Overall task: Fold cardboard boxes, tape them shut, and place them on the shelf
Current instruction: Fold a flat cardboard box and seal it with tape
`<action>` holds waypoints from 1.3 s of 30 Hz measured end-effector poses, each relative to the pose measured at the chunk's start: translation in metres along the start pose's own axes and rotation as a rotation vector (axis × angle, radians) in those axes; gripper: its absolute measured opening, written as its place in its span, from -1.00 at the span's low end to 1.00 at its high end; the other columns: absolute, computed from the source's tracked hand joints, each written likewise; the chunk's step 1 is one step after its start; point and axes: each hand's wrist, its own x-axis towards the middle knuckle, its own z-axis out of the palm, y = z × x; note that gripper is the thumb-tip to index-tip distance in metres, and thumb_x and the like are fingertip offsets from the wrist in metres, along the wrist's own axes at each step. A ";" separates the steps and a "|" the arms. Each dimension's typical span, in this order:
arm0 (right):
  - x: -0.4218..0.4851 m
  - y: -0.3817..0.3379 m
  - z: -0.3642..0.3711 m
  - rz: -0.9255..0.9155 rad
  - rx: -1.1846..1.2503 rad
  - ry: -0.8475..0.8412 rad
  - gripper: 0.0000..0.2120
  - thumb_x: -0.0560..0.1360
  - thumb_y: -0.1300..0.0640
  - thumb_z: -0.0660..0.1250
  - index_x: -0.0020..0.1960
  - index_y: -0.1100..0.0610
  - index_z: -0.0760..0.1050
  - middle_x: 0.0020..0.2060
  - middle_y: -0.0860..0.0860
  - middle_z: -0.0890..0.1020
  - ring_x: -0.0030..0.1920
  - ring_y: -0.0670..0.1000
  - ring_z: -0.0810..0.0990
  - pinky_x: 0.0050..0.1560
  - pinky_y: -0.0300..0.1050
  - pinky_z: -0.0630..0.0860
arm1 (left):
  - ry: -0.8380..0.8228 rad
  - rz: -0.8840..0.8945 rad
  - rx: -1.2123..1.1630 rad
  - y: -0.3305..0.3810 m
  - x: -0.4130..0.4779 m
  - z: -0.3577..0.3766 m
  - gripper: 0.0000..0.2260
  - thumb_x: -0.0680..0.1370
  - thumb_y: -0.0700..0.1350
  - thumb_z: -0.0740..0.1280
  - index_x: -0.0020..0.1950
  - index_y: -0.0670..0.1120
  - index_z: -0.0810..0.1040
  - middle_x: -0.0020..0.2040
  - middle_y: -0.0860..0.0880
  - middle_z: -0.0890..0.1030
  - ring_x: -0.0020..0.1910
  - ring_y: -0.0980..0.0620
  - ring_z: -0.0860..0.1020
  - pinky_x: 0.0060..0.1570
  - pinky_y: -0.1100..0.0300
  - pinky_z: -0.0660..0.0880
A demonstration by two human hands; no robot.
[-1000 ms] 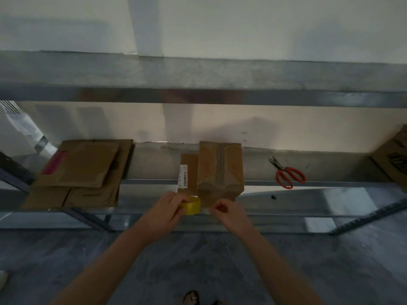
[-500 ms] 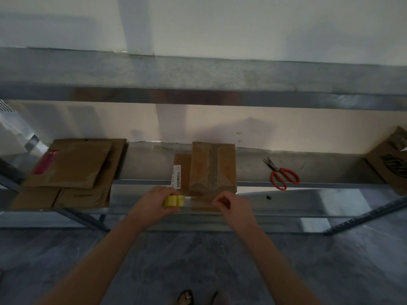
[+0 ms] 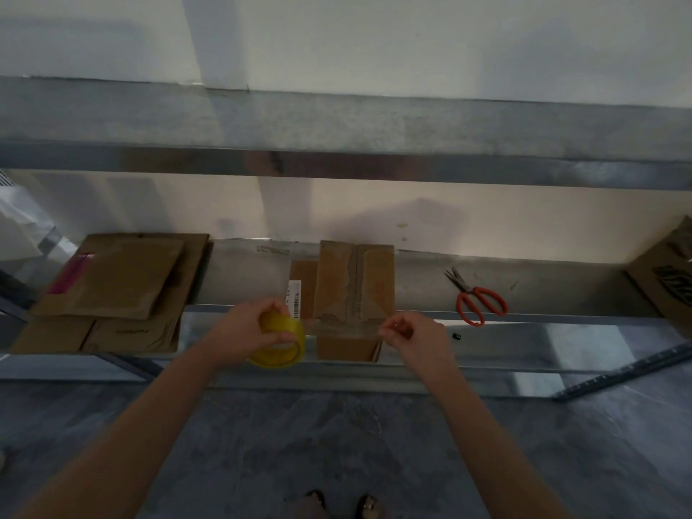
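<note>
Steel shelf, long lower deck, floor beneath. Far left on the deck: stack of flattened cardboard, several sheets overlapping. Centre, at the front edge: folded cardboard box, upright, old tape seam running down its top. A flat cardboard piece with a barcode label lies against its left side.

Left hand grips the yellow tape roll just left of the box's near corner. Right hand pinches the free end at the box's right. The clear tape strip is stretched between them across the box's front top edge. Red-handled scissors lie well to the right.
</note>
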 end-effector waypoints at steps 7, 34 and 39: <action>0.003 0.015 -0.010 0.019 -0.061 -0.021 -0.91 0.48 0.01 0.45 -0.15 -0.10 0.55 -0.22 -0.15 0.64 -0.14 -0.18 0.60 -0.12 -0.35 0.48 | 0.014 0.044 0.355 -0.020 -0.001 0.007 -0.67 0.37 0.14 0.49 0.08 0.15 0.53 0.01 0.18 0.55 -0.01 0.13 0.51 -0.09 0.24 0.40; 0.045 0.070 0.010 0.163 0.178 -0.017 -0.94 0.49 0.11 0.45 -0.13 0.03 0.58 -0.27 0.05 0.67 -0.30 -0.13 0.63 -0.28 -0.47 0.43 | -0.090 -0.096 0.295 -0.025 0.049 0.029 -0.65 0.44 0.12 0.42 0.22 0.13 0.55 0.26 0.10 0.52 0.23 0.03 0.50 0.00 0.18 0.40; 0.053 0.078 0.016 0.175 0.338 -0.012 -0.93 0.49 0.15 0.46 -0.12 0.04 0.58 -0.27 0.04 0.68 -0.23 -0.06 0.68 -0.14 -0.24 0.60 | -0.139 -0.122 0.252 -0.032 0.057 0.033 -0.61 0.40 0.17 0.39 0.20 0.12 0.53 0.22 0.06 0.55 0.19 -0.01 0.52 0.12 0.07 0.49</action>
